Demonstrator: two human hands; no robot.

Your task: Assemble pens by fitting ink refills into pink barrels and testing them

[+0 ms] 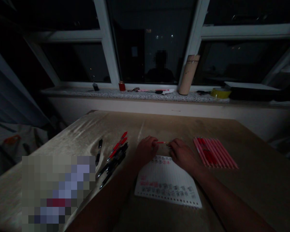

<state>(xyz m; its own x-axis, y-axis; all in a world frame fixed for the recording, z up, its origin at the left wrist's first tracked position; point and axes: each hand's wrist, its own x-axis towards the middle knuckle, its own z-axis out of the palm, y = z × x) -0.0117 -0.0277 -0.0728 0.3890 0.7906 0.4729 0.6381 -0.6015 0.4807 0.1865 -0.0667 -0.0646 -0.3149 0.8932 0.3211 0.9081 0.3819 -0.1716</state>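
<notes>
Above the top edge of a lined paper sheet (169, 180), my left hand (147, 148) is closed, pinching one end of a thin red stick (160, 142) that looks like a pen refill. My right hand (181, 153) has its curled fingertips at the stick's pale other end, seemingly gripping it; the dim light blurs the detail. Black and red scribbles mark the sheet, which has punched holes along its near edge. Left of my left hand lie loose red pens (118, 145) and black pens (114, 161). Several pink pens (222, 153) lie in a row at right, with red ones (207, 154) among them.
One black pen (99, 151) lies apart at left. A blurred patch covers the table's left corner. Along the windowsill (87, 93) stand a small red jar (121, 86), a tall tan cylinder (189, 74) and a yellow tape roll (220, 93).
</notes>
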